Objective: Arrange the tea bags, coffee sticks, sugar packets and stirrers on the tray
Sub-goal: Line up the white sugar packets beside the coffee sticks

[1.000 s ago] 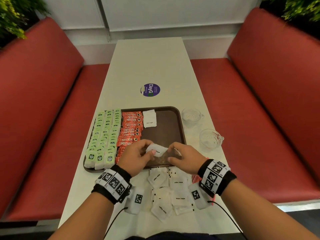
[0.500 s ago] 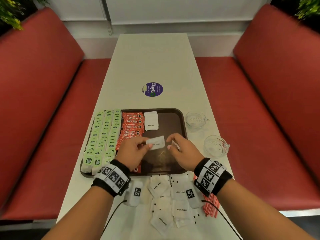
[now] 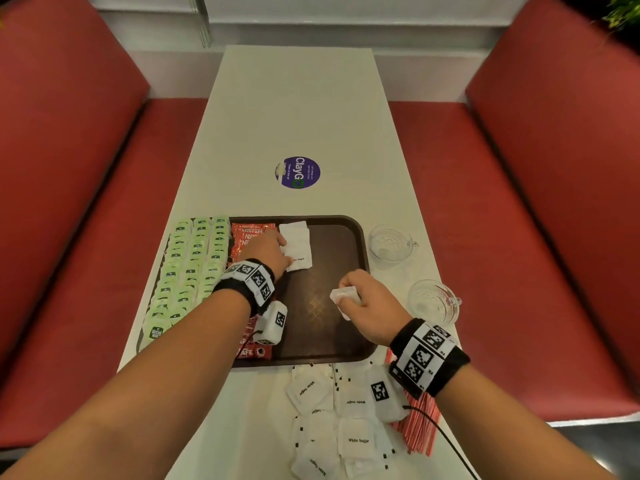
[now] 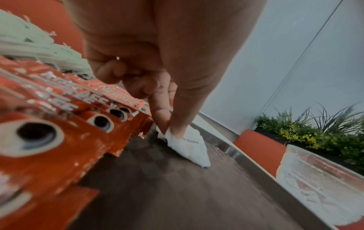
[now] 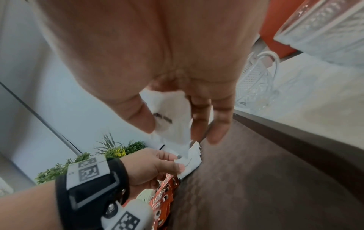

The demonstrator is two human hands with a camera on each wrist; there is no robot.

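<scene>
A brown tray (image 3: 349, 258) holds rows of green tea bags (image 3: 188, 268), red coffee sticks (image 3: 247, 237) and a short column of white sugar packets (image 3: 296, 242) at its far middle. My left hand (image 3: 277, 252) pinches a sugar packet (image 4: 187, 143) between thumb and forefinger and sets it down on the tray beside the coffee sticks (image 4: 59, 121). My right hand (image 3: 360, 303) hovers over the tray's right half and grips another white sugar packet (image 5: 171, 118). Loose sugar packets (image 3: 332, 424) and red-striped stirrers (image 3: 419, 427) lie on the table in front of the tray.
Two clear glass cups (image 3: 391, 242) (image 3: 434, 301) stand on the white table (image 3: 301, 109) right of the tray. A round purple sticker (image 3: 298, 172) sits beyond it. Red bench seats (image 3: 519, 220) flank both long sides.
The hands, which held packets together over the tray's near middle, have parted. My left hand carried one packet forward to the sugar column; my right stayed back holding another.
</scene>
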